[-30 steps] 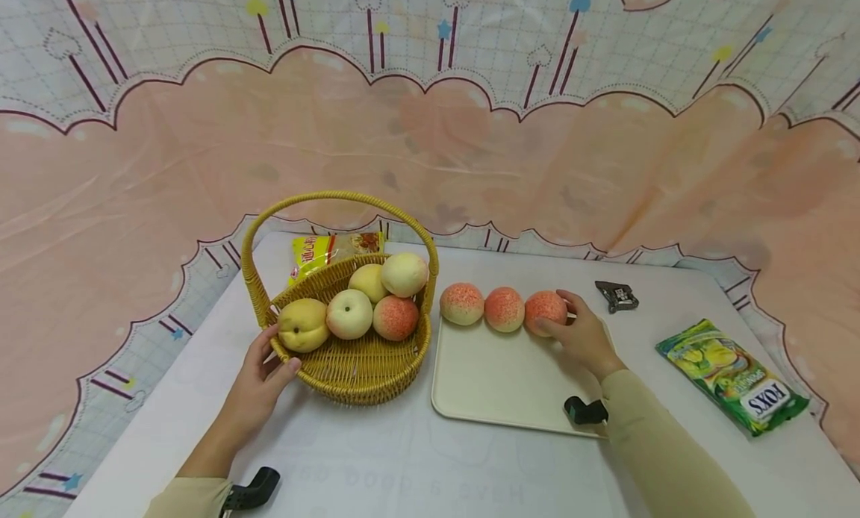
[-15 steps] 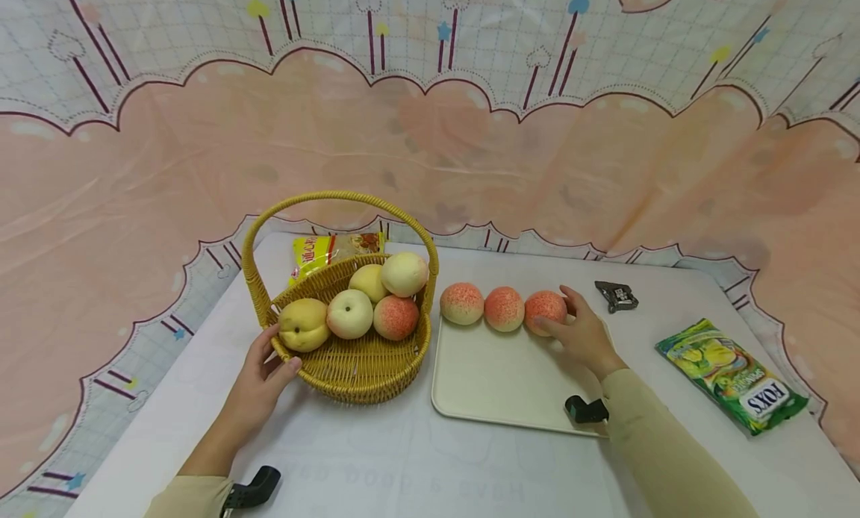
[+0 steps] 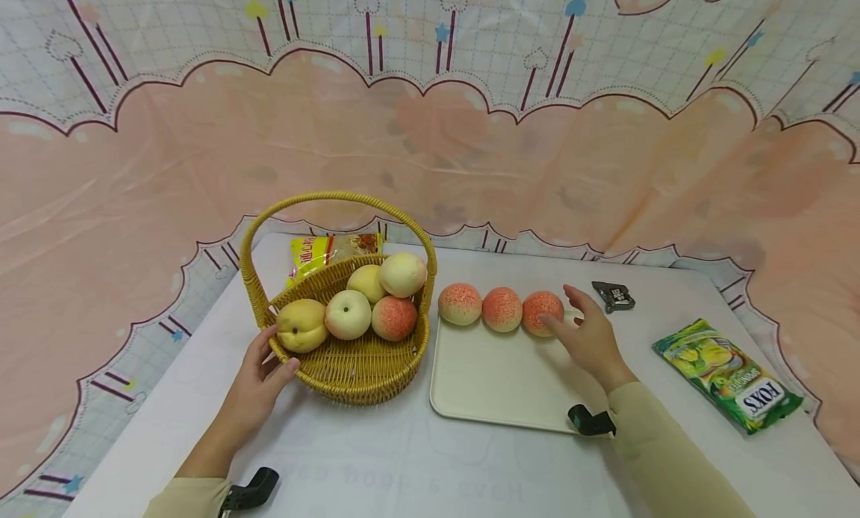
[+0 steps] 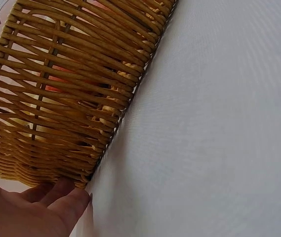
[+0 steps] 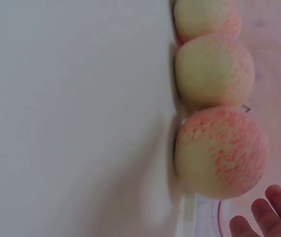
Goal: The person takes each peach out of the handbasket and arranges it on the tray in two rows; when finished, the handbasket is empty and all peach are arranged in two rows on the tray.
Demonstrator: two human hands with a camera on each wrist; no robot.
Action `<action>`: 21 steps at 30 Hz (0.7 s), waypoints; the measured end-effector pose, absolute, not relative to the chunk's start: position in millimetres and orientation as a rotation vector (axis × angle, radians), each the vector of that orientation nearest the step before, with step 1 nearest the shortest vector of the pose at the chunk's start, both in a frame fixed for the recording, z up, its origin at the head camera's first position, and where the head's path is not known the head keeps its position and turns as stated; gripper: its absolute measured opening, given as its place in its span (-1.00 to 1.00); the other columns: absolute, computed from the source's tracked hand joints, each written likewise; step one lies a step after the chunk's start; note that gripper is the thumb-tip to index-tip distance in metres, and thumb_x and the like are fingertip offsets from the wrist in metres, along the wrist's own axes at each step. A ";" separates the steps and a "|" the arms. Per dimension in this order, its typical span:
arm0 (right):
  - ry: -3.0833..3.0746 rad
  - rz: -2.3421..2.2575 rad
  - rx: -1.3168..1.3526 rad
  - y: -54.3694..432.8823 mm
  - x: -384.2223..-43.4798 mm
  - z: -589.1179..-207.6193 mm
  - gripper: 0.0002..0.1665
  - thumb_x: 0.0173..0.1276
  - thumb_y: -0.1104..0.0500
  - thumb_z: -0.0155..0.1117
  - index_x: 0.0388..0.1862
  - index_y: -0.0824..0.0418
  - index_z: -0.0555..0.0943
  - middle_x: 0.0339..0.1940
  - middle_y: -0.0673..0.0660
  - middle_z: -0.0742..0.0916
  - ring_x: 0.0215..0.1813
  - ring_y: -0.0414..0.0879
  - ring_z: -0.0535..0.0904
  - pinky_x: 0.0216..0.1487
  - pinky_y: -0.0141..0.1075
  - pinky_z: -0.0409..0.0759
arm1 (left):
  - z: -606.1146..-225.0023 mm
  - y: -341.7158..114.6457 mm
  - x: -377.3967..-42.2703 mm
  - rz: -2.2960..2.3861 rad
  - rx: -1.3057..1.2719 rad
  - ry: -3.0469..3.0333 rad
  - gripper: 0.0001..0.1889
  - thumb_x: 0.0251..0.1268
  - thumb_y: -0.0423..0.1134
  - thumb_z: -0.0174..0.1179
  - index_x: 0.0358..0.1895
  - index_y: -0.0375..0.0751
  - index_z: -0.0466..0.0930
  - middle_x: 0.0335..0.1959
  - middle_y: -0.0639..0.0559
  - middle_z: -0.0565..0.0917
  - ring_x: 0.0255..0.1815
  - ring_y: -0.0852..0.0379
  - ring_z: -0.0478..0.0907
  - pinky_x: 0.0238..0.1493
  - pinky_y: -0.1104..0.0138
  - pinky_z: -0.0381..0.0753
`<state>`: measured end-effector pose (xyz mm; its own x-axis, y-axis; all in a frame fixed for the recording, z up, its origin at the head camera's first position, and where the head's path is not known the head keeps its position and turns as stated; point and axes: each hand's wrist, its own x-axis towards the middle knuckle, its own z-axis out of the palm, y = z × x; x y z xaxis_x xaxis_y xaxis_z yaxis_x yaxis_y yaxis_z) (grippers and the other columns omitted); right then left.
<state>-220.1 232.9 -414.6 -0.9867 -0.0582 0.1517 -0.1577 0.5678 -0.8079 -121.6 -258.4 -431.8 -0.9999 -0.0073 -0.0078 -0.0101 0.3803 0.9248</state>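
My left hand (image 3: pixel 254 375) holds the left side of a wicker basket (image 3: pixel 366 391), thumb over the rim and fingers against the outer wall. Inside the basket are several fruits: a yellow peach (image 3: pixel 301 325), pale peaches (image 3: pixel 348 314) and a red-speckled peach (image 3: pixel 394 318). Three red-and-cream peaches stand in a row along the far edge of a cream tray (image 3: pixel 500 387). Beside the rightmost peach (image 3: pixel 543 313), my right hand (image 3: pixel 594 346) is spread with its fingers apart. In the right wrist view a gap shows between those fingers (image 5: pixel 261 215) and the peach.
Behind the basket lies a yellow snack bag (image 3: pixel 312 255). A small black packet (image 3: pixel 614 296) sits at the back right. Farther right is a green Fox's bag (image 3: pixel 728 376). A patterned cloth (image 3: pixel 430 152) hangs behind the white table (image 3: pixel 403 466).
My right hand has let go of the rightmost peach and drawn back slightly to the right. The peach stays in the row, and my left hand still grips the basket.
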 end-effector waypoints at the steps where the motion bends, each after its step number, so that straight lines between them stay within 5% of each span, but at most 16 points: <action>1: -2.663 1.400 0.201 230.3 -218.6 -413.7 -0.12 0.41 0.07 0.36 0.52 0.42 0.19 0.48 0.41 0.35 0.48 0.28 0.22 0.38 0.13 0.32 | -431.9 -258.5 -121.5 1.748 -0.015 2.609 -0.20 0.58 -0.17 0.04 0.60 -0.27 -0.30 0.56 -0.45 -0.11 0.47 -0.53 0.04 0.33 -0.22 0.22; 21: -2.448 1.482 0.719 145.2 -184.5 -394.4 -0.19 0.16 0.31 0.55 0.37 0.39 0.41 0.28 0.33 0.57 0.27 0.24 0.50 0.15 0.13 0.56 | -433.0 -258.5 -120.6 1.748 -0.010 2.617 -0.19 0.56 -0.21 0.07 0.59 -0.31 -0.29 0.56 -0.46 -0.10 0.47 -0.53 0.03 0.33 -0.17 0.22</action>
